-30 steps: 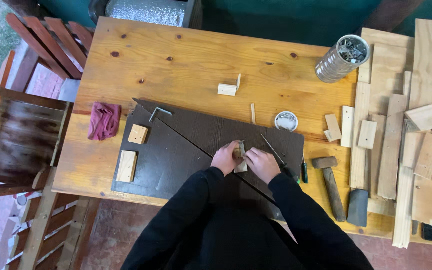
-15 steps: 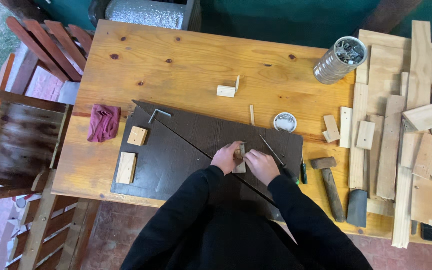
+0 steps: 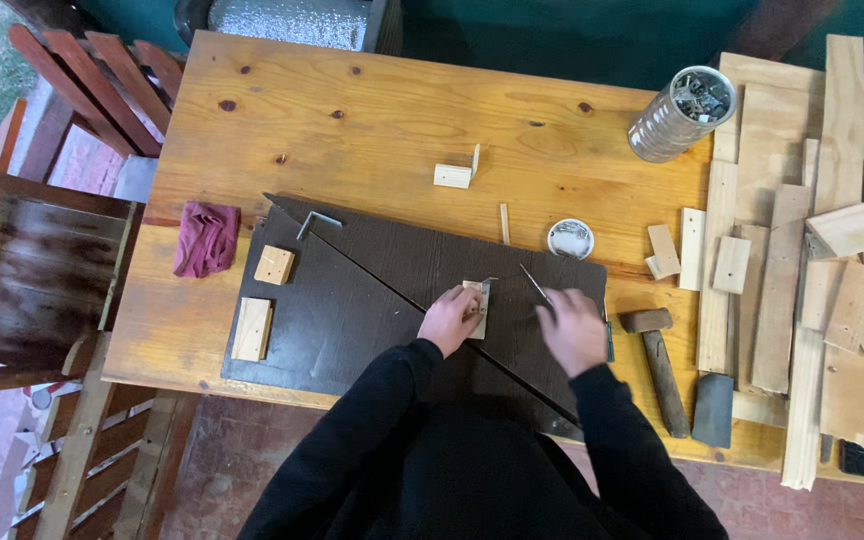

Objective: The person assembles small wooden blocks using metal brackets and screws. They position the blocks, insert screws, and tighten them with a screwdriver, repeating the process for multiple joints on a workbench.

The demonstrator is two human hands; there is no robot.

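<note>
Wooden table w/ a dark board laid on it. Left hand curled round a small wood block on the board, fingers pinching it in place. Right hand just beside, fingers loosely bent near a thin metal rod – can't tell if it grips it. Hammer lies right of that hand; red rag and two wood blocks sit well to the left.

Head view, straight down over table
</note>
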